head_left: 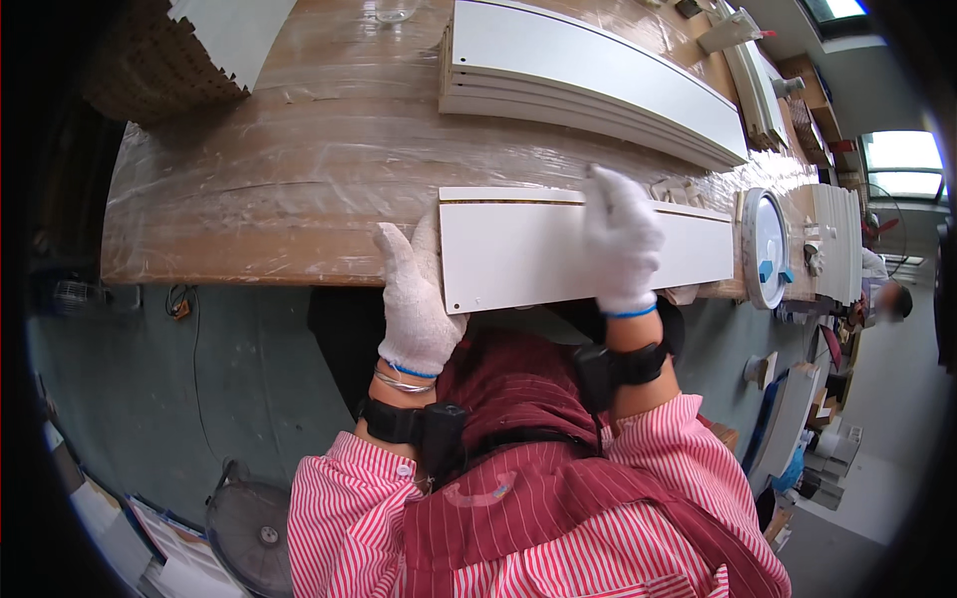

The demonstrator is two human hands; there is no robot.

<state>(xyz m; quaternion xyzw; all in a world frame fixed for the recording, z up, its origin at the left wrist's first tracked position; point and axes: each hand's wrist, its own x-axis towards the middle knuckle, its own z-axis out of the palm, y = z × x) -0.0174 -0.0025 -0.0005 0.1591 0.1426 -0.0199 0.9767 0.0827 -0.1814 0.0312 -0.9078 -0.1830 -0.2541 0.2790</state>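
Observation:
A long white board [518, 254] lies along the near edge of the table, its near side overhanging. A small dark hole shows at its near left corner. My left hand [414, 299], in a white knit glove, holds the board's left end, with part of the fingers hidden at its edge. Above the board's right half is my right hand [624, 239], gloved the same way and slightly blurred. Its fingers are curled together; whatever they may hold is hidden. A narrow strip with a yellowish line runs along the board's far edge.
Stacked white boards [588, 75] lie farther back on the film-covered table [269, 199]. Another stack [179, 60] stands at the far left. To the right are a round white lid-like disc [766, 249] with blue pieces and more panels [837, 239]. A floor fan [249, 528] stands at lower left.

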